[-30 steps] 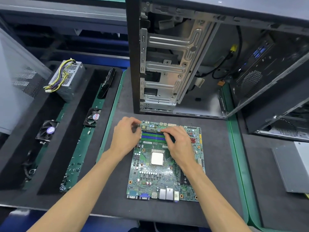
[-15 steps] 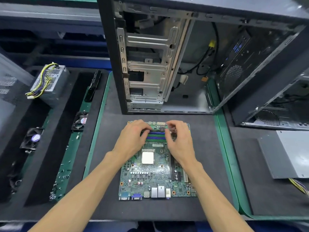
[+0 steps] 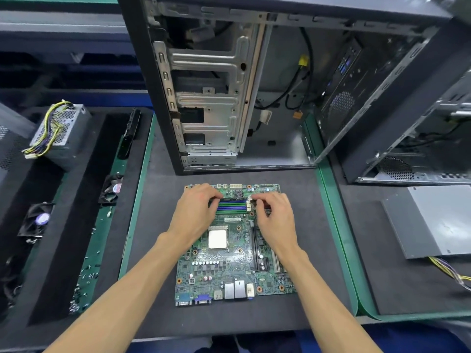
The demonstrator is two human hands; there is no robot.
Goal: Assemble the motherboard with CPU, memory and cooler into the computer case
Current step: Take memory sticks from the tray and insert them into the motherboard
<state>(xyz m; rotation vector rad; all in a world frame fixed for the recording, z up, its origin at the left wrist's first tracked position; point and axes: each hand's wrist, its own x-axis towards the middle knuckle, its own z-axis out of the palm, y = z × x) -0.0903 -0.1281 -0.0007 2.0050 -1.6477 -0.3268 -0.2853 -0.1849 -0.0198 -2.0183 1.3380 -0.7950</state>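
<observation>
**Hands at the memory slots**

Motherboard (image 3: 229, 253) lies flat on the table (image 3: 254, 317), in front of the open computer case (image 3: 229, 98). Left hand (image 3: 195, 212) and right hand (image 3: 276, 215) sit at opposite ends of the memory slots (image 3: 232, 206), fingers curled and pressing there; what they pinch, cannot tell. Board looks stiff, light, fragile: best held by its bare edges, clear of the CPU (image 3: 217, 238).
</observation>
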